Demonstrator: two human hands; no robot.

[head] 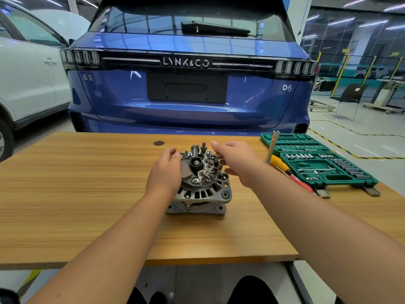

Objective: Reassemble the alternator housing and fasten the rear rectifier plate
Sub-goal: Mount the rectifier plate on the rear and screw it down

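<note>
The alternator (200, 183) stands near the middle of the wooden worktop (76, 194), its rear end facing up, with the rectifier plate (201, 168) and its terminals and screws exposed on top. The left hand (165, 172) is against the left side of the housing, its fingers (175, 152) curled over the upper left rim of the rear plate. The right hand (235, 163) is at the far right side of the alternator; its fingers (215, 144) are bent and close to the plate's far right edge, but whether they pinch anything cannot be told.

To the right on the worktop lies an open green socket set case (324, 163) with rows of sockets in it. Just left of the case, a chrome nut driver (271, 148) stands tilted, beside a tool with a yellow and red handle (287, 172). Beyond the far edge of the worktop is the rear of a blue car (188, 95), and a white car (26, 80) stands at the far left.
</note>
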